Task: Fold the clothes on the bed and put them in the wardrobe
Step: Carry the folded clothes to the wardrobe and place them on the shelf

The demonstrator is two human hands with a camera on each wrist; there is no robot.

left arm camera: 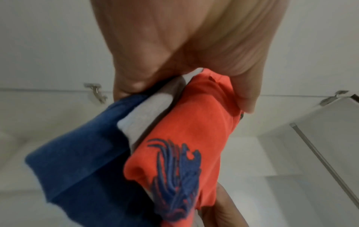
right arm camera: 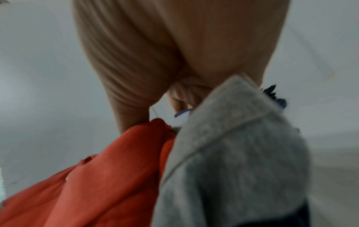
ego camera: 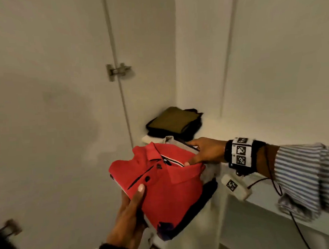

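Three folded garments travel as one stack: a red polo (ego camera: pixel 163 183) on top, a grey knit (right arm camera: pixel 233 153) and a navy piece (left arm camera: pixel 81 169) beneath. The left hand (ego camera: pixel 130 217) clamps the near edge, thumb on top; the right hand (ego camera: pixel 205 152) pinches the far collar side, keeping layers square. Beyond the hands, a folded olive pile (ego camera: pixel 173 122) lies on the wardrobe shelf (ego camera: pixel 255 123).

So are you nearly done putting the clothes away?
Getting there. A folded olive-green garment on dark ones already sits on the white wardrobe shelf. Right now the left hand and right hand carry a stack: folded red polo shirt, grey garment, navy garment. It isn't set down yet. The bed is out of sight.
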